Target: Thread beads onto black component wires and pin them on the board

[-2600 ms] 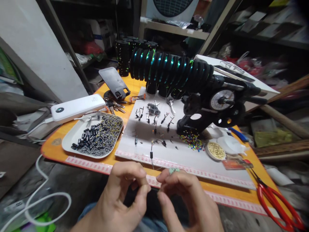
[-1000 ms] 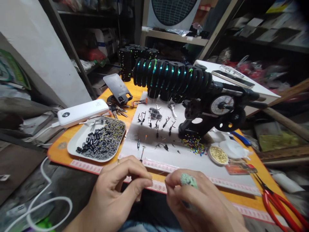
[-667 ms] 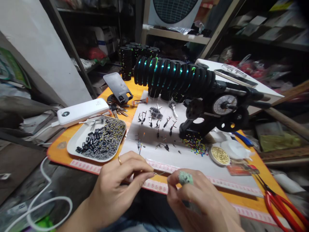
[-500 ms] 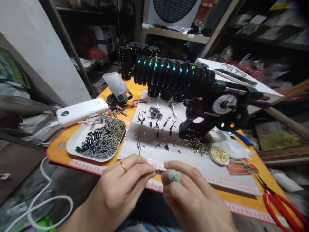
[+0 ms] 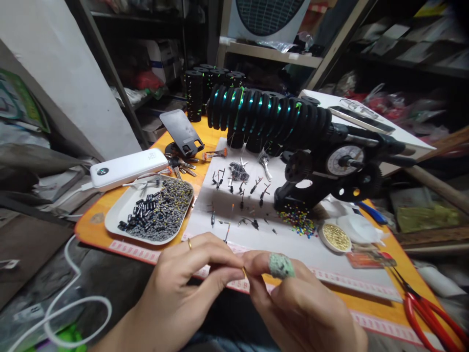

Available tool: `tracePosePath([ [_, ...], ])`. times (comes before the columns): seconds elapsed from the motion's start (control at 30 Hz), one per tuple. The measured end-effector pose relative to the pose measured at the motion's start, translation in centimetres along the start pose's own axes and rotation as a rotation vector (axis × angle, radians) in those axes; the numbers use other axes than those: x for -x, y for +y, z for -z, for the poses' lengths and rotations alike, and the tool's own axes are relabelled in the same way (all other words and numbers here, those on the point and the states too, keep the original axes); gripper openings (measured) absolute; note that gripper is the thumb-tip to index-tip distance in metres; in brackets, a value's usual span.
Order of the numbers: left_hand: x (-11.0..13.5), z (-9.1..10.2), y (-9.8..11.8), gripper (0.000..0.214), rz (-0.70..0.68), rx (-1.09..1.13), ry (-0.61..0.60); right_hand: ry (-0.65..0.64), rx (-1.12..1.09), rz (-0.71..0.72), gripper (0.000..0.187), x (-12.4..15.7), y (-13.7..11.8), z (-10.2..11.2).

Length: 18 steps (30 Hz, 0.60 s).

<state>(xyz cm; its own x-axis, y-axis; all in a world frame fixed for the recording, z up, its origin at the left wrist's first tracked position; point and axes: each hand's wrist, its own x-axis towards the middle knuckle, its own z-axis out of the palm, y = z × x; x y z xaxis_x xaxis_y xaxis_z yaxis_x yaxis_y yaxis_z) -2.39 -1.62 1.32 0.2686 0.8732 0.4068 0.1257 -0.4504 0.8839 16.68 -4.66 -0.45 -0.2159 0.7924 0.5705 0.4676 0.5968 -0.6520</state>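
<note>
My left hand [image 5: 196, 281], with a gold ring, is closed in a pinch at the front edge of the table. My right hand [image 5: 298, 298], green tape round one finger, pinches against it, and the fingertips of both meet. What lies between them is too small to make out. Just beyond my left fingers stands a thin dark stem [image 5: 226, 233] with a coloured tip. Past the hands, a white board [image 5: 200, 215] bears several small dark pieces with thin stems and a heap of coloured beads [image 5: 298, 221].
A tray [image 5: 110, 227] of small grey and black cylinders is at left, near a white power bank [image 5: 128, 168]. Behind stands a black winding device [image 5: 304, 171] with ridged rolls. At right are a dish of gold bits [image 5: 335, 238] and red-handled pliers [image 5: 421, 310].
My right hand has turned and its fingertips have closed against those of my left. The view has shifted slightly, so the table things appear a little further right.
</note>
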Motion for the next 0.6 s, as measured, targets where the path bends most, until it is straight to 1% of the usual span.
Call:
tracePosePath([
  [0.07,0.0,0.0,0.1,0.021,0.063,0.022,-0.015,0.032,0.007,-0.008,0.021,0.2,0.0,-0.1],
  [0.1,-0.1,-0.1,0.1,0.019,0.107,0.052,-0.017,0.062,-0.01,-0.004,0.025,0.1,0.0,-0.2],
  [0.17,-0.2,-0.2,0.2,0.017,0.199,0.145,0.005,0.131,-0.063,-0.011,0.032,-0.4,-0.2,-0.4],
  [0.2,-0.2,-0.3,0.2,0.017,0.238,0.202,0.025,0.148,-0.084,-0.028,0.032,-0.8,-0.4,-0.5],
  [0.27,-0.3,-0.4,0.1,0.017,0.29,0.302,0.061,0.116,-0.1,-0.078,0.025,-1.5,-0.8,-0.8],
  [0.33,-0.2,-0.5,0.1,0.016,0.321,0.382,0.066,0.062,-0.104,-0.115,0.018,-1.9,-1.1,-1.0],
  [0.43,0.0,-0.6,0.0,0.014,0.336,0.441,0.053,0.071,-0.096,-0.129,0.017,-2.1,-1.3,-1.5],
  [0.47,0.1,-0.6,0.0,0.015,0.33,0.428,0.047,0.08,-0.066,-0.114,0.018,-2.1,-1.3,-1.6],
  [0.53,0.2,-0.5,0.0,0.017,0.304,0.359,0.036,0.094,0.046,-0.039,0.019,-2.1,-1.3,-1.6],
  [0.6,0.2,-0.3,0.2,0.017,0.281,0.276,0.004,0.128,0.216,0.115,0.019,-2.1,-1.1,-1.2],
])
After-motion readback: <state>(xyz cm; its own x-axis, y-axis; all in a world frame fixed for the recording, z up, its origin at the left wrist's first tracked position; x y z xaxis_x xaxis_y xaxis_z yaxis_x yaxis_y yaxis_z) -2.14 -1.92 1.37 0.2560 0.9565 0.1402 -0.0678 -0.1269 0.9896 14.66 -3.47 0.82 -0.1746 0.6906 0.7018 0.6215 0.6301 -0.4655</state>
